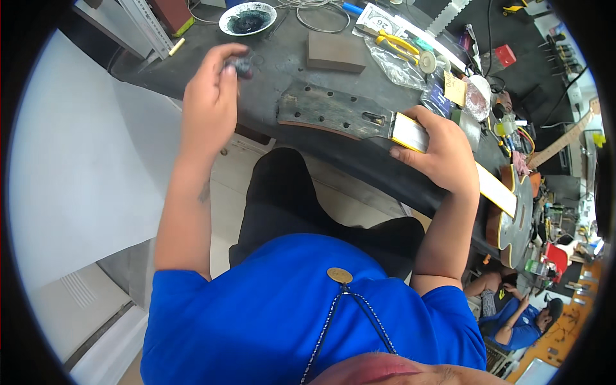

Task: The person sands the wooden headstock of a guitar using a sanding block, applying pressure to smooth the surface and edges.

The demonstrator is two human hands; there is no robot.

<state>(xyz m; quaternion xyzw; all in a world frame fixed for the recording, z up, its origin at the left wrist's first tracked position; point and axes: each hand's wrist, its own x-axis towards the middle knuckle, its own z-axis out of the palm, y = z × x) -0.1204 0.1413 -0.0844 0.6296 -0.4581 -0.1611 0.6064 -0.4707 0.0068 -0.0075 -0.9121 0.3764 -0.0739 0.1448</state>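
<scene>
An electric guitar lies along the bench edge. Its bare dark headstock (pixel 321 110), with several round tuner holes and a slot near the nut end, faces left. My right hand (pixel 443 146) is closed around the neck just past the headstock, thumb on the near side; the neck (pixel 495 186) is white on top with yellow edges. The guitar body (pixel 513 218) rests farther right. Left of the headstock, apart from it, my left hand (pixel 215 96) pinches a small dark wad (pixel 242 66), its fingertips stained black. Whether the wad is cloth or steel wool, I cannot tell.
A white bowl (pixel 232 27) with dark residue stands behind my left hand. Beyond the headstock lie a brown block (pixel 335 52), yellow-handled pliers (pixel 398 43) and a plastic bag (pixel 394 67). A coiled wire (pixel 324 16) is at the back. Another person (pixel 520 321) sits at lower right.
</scene>
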